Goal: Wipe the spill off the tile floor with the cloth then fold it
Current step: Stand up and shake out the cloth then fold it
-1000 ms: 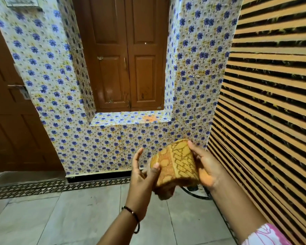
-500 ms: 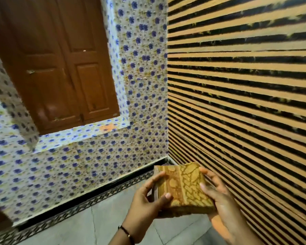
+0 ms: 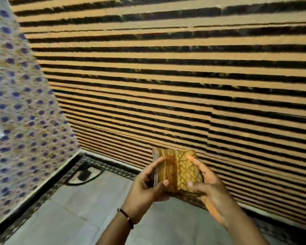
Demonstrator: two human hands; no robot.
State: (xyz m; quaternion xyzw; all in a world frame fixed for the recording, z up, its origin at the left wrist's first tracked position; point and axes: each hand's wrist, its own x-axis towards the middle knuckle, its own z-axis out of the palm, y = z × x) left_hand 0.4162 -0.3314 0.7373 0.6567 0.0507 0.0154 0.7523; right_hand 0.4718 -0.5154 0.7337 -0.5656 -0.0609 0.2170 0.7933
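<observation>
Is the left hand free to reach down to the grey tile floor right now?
Probably not: the left hand grips the folded yellow patterned cloth together with the right hand, well above the grey tile floor; it would have to release first.

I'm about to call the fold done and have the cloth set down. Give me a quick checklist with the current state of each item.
1. Cloth folded into a compact block: ok, layered edges show on its left side.
2. Left hand holds it: ok, thumb on top, fingers at the left edge.
3. Right hand holds it: ok, fingers lie over its right side.
4. Cloth clear of the floor: ok, it is held up in front of the striped wall.
5. Spill wiped away: cannot tell; the visible tile looks dry, but much of the floor is out of view.
6. Place to set it down: cannot tell.
</observation>
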